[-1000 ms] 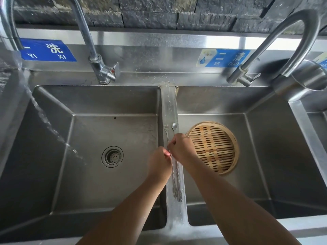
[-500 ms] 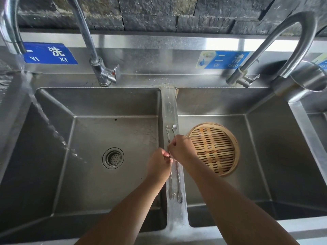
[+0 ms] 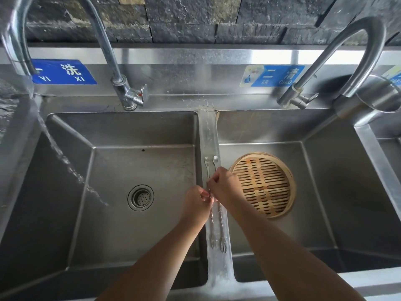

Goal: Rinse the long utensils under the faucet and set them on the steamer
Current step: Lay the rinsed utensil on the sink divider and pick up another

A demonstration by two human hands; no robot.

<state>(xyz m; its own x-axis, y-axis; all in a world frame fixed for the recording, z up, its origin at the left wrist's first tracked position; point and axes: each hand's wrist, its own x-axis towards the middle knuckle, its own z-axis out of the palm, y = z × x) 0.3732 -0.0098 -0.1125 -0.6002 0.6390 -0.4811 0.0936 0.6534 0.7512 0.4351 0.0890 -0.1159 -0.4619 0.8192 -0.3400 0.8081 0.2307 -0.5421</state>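
Moved: fork ends of the two long twisted steel utensils (image 3: 223,246) now lie slightly apart; the hands have barely shifted.
Location: utensils flat along the wet steel divider (image 3: 208,135) between the basins.
Grip: left hand (image 3: 196,205) and right hand (image 3: 223,187), close together, pinch the stems mid-length.
Nearby: round slatted bamboo steamer (image 3: 263,184) on the right basin floor; curved chrome faucet (image 3: 104,40) running into the left basin.
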